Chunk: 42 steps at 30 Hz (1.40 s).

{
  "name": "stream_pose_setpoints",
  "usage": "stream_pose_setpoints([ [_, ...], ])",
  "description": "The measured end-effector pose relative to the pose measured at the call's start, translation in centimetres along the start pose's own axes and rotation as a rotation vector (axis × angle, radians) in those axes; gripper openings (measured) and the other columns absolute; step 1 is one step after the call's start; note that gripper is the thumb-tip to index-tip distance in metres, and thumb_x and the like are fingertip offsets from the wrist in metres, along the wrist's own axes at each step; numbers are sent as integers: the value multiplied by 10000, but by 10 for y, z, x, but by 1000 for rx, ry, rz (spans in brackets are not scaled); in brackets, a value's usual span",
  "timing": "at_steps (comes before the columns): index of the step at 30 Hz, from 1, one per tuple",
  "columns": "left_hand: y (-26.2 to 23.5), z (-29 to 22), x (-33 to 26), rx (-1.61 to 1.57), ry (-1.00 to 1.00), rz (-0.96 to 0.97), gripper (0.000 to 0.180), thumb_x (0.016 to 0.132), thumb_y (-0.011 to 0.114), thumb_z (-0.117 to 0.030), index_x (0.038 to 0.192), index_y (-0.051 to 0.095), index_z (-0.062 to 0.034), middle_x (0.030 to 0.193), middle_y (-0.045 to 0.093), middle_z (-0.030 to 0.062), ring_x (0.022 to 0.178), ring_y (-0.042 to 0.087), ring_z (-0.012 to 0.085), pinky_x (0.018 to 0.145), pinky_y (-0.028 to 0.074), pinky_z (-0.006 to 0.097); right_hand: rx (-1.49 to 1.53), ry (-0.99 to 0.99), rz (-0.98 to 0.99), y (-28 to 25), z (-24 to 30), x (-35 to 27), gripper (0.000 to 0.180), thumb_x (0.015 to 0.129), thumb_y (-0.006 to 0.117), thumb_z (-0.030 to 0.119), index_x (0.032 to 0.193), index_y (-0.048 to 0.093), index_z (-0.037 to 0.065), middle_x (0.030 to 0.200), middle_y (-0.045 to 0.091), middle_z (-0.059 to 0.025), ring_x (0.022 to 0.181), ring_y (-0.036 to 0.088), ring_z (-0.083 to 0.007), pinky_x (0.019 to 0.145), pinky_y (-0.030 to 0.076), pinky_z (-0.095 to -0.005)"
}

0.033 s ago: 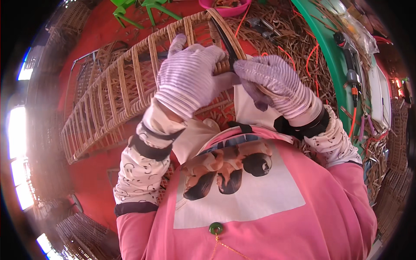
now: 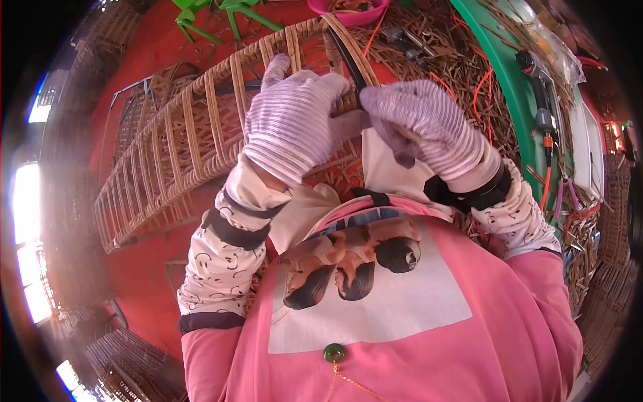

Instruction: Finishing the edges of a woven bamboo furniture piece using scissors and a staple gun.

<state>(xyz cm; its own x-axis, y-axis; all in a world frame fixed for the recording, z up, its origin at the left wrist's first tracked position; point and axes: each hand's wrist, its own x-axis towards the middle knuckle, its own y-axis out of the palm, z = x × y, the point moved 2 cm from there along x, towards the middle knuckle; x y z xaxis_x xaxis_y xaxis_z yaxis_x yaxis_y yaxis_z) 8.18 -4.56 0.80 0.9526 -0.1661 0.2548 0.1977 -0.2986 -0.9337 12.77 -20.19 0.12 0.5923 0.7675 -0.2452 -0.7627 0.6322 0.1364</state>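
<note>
A long woven wicker frame (image 2: 181,147) lies tilted in front of me, running from the lower left up to my hands. My left hand (image 2: 295,120), in a lilac striped glove, grips the frame's upper rim, fingers wrapped over the cane. My right hand (image 2: 422,124), in the same kind of glove, is closed around a dark slim tool (image 2: 345,57). The tool's tip lies against the rim beside the left hand. Both hands touch at the thumbs. What kind of tool it is I cannot tell.
Cane scraps (image 2: 455,63) and orange cords litter the red floor at upper right. A green board edge (image 2: 512,87) carries a power tool (image 2: 542,107). A pink bowl (image 2: 348,10) and a green stool (image 2: 221,13) stand beyond the frame. More wickerwork (image 2: 120,355) is at lower left.
</note>
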Motion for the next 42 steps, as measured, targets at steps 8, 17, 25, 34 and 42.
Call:
stream_pose_setpoints([
  [8,0,-8,-4,43,-32,-33,340,725,624,-423,795,635,-91,675,604,93,734,600,254,980,287,454,-155,-378,-312,-27,20,1,272,812,617,271,823,625,-1,703,592,-34,496,505,-64,448,410,-194],
  [17,-2,-7,-8,3,5,-76,298,709,653,-386,806,624,-105,706,612,80,747,600,251,983,282,453,-161,-358,-65,-9,-4,-4,147,804,612,68,945,614,28,790,595,-6,712,549,-57,620,457,-204],
  [25,-5,-4,-8,12,82,-162,281,695,693,-256,907,620,-88,763,623,75,738,597,238,907,376,406,-120,-217,-74,-9,-48,-23,170,763,636,11,930,605,17,853,600,-14,798,554,-94,766,457,-237],
  [34,-8,6,-12,17,149,-304,101,723,598,-154,801,620,-94,801,610,88,759,580,270,817,422,386,64,-237,-130,0,-47,-13,145,800,584,-2,943,596,-18,830,617,-70,747,606,-139,703,490,-252],
  [42,-11,5,-16,-163,179,-256,149,682,618,-116,827,611,-83,816,607,75,797,567,266,795,435,370,-28,-353,-354,3,-34,-4,159,798,615,56,946,617,0,788,609,-37,664,582,-81,577,492,-195],
])
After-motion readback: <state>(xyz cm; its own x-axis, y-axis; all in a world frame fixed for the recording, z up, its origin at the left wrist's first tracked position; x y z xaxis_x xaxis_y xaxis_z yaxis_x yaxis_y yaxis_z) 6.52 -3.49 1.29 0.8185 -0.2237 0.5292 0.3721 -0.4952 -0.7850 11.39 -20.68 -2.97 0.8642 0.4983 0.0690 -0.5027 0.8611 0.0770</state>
